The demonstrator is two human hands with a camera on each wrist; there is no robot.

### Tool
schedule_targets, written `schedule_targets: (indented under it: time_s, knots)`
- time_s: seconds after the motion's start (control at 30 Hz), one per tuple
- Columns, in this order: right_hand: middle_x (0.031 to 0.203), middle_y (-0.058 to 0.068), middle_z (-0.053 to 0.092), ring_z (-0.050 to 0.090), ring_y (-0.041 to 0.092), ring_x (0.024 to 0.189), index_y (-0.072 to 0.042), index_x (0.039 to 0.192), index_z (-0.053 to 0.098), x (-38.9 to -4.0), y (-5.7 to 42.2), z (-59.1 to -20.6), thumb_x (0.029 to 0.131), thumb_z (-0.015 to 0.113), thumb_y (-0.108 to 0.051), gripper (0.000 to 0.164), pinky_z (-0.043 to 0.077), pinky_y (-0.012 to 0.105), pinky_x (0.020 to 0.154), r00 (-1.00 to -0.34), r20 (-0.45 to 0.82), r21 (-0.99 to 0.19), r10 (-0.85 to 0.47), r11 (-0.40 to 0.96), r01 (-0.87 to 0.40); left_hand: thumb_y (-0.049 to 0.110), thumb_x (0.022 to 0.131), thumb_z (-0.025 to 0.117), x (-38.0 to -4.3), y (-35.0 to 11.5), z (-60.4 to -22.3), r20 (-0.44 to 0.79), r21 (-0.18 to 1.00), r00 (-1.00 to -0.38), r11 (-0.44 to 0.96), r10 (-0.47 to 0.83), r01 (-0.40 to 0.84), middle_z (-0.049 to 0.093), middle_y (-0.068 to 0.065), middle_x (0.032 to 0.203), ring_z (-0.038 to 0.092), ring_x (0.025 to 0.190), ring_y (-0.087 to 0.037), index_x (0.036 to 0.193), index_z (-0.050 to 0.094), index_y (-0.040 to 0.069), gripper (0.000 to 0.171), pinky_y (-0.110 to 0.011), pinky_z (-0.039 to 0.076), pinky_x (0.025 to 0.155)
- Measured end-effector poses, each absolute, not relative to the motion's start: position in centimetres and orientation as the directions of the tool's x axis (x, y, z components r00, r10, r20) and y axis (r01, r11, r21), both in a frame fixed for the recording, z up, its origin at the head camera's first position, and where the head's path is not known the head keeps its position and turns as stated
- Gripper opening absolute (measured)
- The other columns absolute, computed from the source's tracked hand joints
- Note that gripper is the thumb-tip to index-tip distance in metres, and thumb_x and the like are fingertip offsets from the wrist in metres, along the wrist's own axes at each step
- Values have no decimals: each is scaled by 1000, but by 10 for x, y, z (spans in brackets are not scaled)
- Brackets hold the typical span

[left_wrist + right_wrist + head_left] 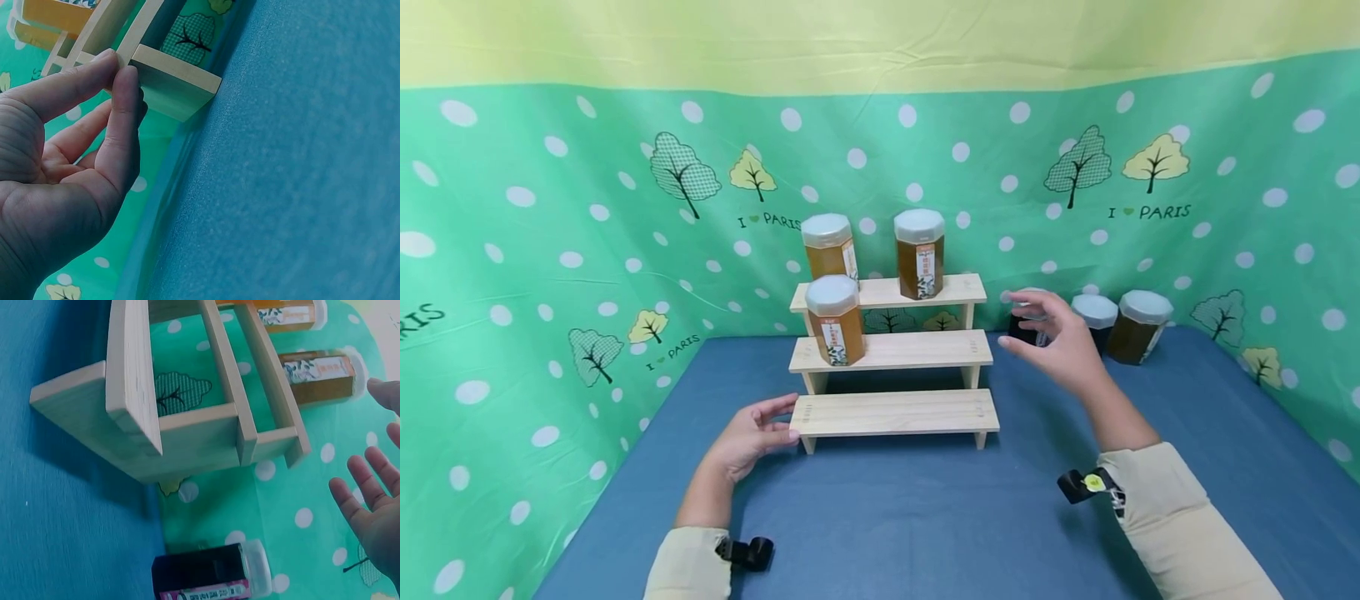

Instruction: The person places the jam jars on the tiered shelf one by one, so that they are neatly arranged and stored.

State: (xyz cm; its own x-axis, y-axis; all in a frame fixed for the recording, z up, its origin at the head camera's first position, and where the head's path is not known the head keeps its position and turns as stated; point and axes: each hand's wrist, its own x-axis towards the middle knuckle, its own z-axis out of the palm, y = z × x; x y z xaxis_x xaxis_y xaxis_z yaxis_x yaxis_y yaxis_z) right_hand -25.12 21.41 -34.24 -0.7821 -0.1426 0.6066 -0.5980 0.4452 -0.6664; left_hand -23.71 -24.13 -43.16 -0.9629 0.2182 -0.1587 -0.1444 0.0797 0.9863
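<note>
A three-step wooden display stand [895, 414] sits on the blue cloth. My left hand [752, 437] pinches the left end of its lowest board between thumb and fingers, as the left wrist view [75, 150] also shows. Amber honey jars with white lids stand on it: one jar [837, 325] on the middle step at the left, another jar [827, 242] behind it on the top step, and a darker jar [919, 254] at the top right. My right hand [1060, 337] hovers right of the stand with fingers spread, holding nothing, in front of a dark jar [200, 572].
Right of the stand, near the back cloth, are another dark jar [1096, 315] and a brown jar [1141, 327], partly behind my right hand. A green dotted curtain [587, 292] rises behind and beside the blue table cloth [880, 525].
</note>
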Motion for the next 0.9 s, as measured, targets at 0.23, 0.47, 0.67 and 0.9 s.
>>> schedule_targets:
  time_s: [0.23,0.47,0.67,0.9]
  knots:
    - [133,15,52,52,34,116,-7,140,50,-246,229,-343,81,79,-5,65,45,45,99,-808,581,-680,-96,488,-547,-8,83,70,-236,-241,-431,-159,986,-964,80,214,-145,39,-27,145,65,95,-18,147,35,-4,73,-32,57,80]
    - [143,19,45,41,41,130,-15,148,42,-242,244,-342,79,83,-16,81,33,63,103,-860,507,-710,-57,537,-455,-6,83,71,-236,-240,-430,-162,985,-965,87,208,-147,39,-27,145,65,95,-18,147,36,-4,73,-33,57,81]
    - [154,14,34,31,39,139,-26,154,30,-241,258,-347,79,84,-25,93,28,64,107,-903,427,-731,-46,569,-375,-6,83,71,-235,-240,-429,-160,985,-966,94,205,-143,39,-27,145,65,94,-18,147,36,-4,73,-32,57,80]
    - [157,16,25,28,43,140,-28,156,22,-238,273,-354,79,83,-24,99,28,68,104,-915,403,-739,-28,580,-344,-6,83,72,-235,-240,-428,-160,985,-966,95,203,-144,39,-27,145,65,93,-18,147,37,-4,73,-32,57,79]
